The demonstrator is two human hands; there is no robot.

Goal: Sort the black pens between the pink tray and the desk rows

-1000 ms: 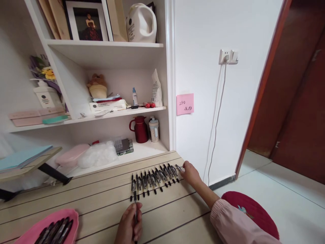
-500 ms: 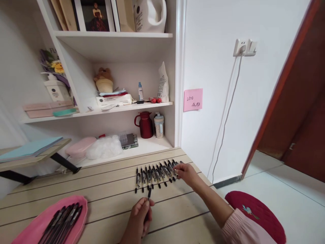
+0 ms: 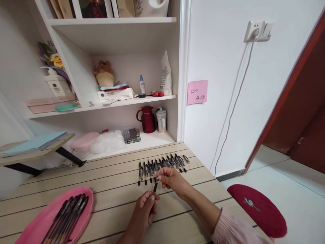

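Note:
My left hand is closed around a dark pen, its tip end pointing up and away from me. At that upper end my right hand is pinched; a small, pale thing shows at its fingertips, too small to name. Just beyond both hands lies a row of pen parts: slim dark pieces with clear, clipped caps between them. My right hand hides part of the row. A single clear cap rests at the row's right end.
A pink scalloped tray at left holds several dark pens. A small raised stand is at the table's back left. Shelves hold a red jug and a cup. A red stool stands at right.
My right hand has moved left and nearer, from the right end of the row to the pen's tip in my left hand. The whole view has shifted slightly.

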